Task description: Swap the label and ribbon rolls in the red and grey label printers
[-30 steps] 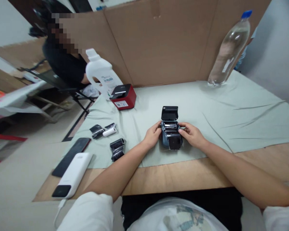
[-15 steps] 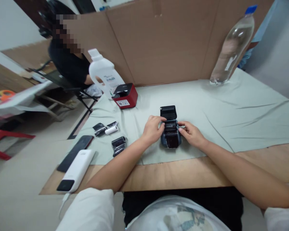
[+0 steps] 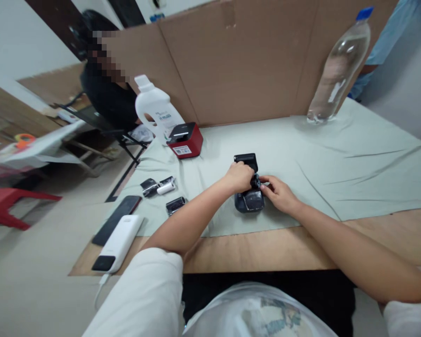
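A small black portable printer (image 3: 254,206) lies on the cloth-covered table in front of me, its lid (image 3: 245,158) flipped up at the back. My left hand (image 3: 241,176) reaches over the compartment from the left, fingers curled round a dark roll (image 3: 255,181); the hand hides most of it. From the roll a dark glossy sheet (image 3: 253,200) lies over the printer's front. With thumb and fingers, my right hand (image 3: 277,191) grips the printer's right side by the compartment.
Left of the printer lie small black rolls (image 3: 175,205), a white roll (image 3: 166,188), a phone (image 3: 117,220) and a white power bank (image 3: 118,245) with a cable. Behind stand a red-black box (image 3: 191,142), a white jug (image 3: 157,110), a clear bottle (image 3: 342,70) and a cardboard screen (image 3: 238,65). A person sits beyond.
My left hand has moved right, from the printer's left edge to over its compartment, and its fingers have curled. The sheet at the front has shifted. My right hand stays in place.
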Motion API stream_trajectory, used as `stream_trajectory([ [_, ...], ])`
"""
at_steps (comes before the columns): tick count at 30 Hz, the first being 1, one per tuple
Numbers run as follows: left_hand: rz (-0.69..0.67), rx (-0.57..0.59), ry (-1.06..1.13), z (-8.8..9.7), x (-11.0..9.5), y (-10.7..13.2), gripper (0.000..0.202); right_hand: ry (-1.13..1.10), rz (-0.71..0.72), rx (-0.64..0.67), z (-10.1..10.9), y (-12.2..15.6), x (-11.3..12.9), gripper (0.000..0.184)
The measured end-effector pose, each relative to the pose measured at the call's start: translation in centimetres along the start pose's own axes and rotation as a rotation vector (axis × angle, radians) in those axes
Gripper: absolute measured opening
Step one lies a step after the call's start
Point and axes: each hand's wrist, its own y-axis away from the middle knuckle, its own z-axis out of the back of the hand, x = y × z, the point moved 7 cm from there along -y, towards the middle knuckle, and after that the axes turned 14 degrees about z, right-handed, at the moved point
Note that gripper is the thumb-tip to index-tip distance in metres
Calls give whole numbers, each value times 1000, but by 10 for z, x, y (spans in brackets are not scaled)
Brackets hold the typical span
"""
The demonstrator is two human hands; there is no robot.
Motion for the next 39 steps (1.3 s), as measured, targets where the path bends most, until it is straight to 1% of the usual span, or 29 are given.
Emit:
stream_trajectory([
  [3, -39, -5, -124, 1, -5, 6, 15, -7, -10, 7, -1, 0, -2, 37],
  [5, -57, -8, -165, 1, -8, 10, 17, -17, -8, 1, -1, -1, -3, 36],
  [9, -62, -23, -133, 2, -9, 12, 21, -26, 1, -18, -1, -1, -4, 33],
  [12, -91, -33, -72, 3, -5, 10, 27, -21, 2, -21, -1, -1, -5, 32],
  [15, -82, -25, 71, 6, 4, 7, 35, -50, -6, -12, -2, -1, -7, 33],
  [18, -37, 17, 328, 11, 17, 6, 40, -60, -5, -7, -2, 0, -8, 34],
  [20, -44, 45, 504, 19, 26, 11, 39, -59, -5, -6, -2, 0, -9, 34],
  [22, -70, 86, 623, 30, 37, 23, 36, -74, -11, -2, -2, 1, -10, 34],
  [24, -64, 164, 652, 40, 56, 39, 36, -94, -21, 3, -3, 1, -10, 35],
  [25, -34, 213, 627, 45, 70, 49, 36, -100, -24, 5, -4, 2, -11, 36],
  [27, 83, 299, 528, 52, 108, 69, 38, -100, -30, 9, -4, 2, -11, 37],
  [29, 237, 358, 392, 56, 155, 90, 40, -91, -36, 14, -4, 2, -12, 38],
  [30, 316, 361, 314, 58, 180, 99, 41, -87, -40, 16, -4, 1, -12, 39],
  [32, 463, 326, 149, 58, 226, 115, 44, -84, -46, 18, -4, 1, -13, 38],
  [33, 523, 313, 82, 54, 245, 121, 46, -86, -47, 15, -4, 1, -13, 38],
  [34, 564, 305, 27, 49, 260, 126, 47, -88, -47, 13, -4, 1, -14, 38],
  [35, 588, 299, -15, 42, 271, 130, 48, -90, -47, 10, -4, 1, -15, 38],
  [36, 594, 295, -45, 33, 277, 132, 48, -91, -47, 8, -4, 1, -15, 39],
  [37, 589, 290, -70, 25, 279, 133, 48, -92, -47, 8, -4, 1, -16, 39],
  [39, 568, 276, -116, 11, 276, 134, 51, -95, -48, 10, -4, 1, -16, 38],
])
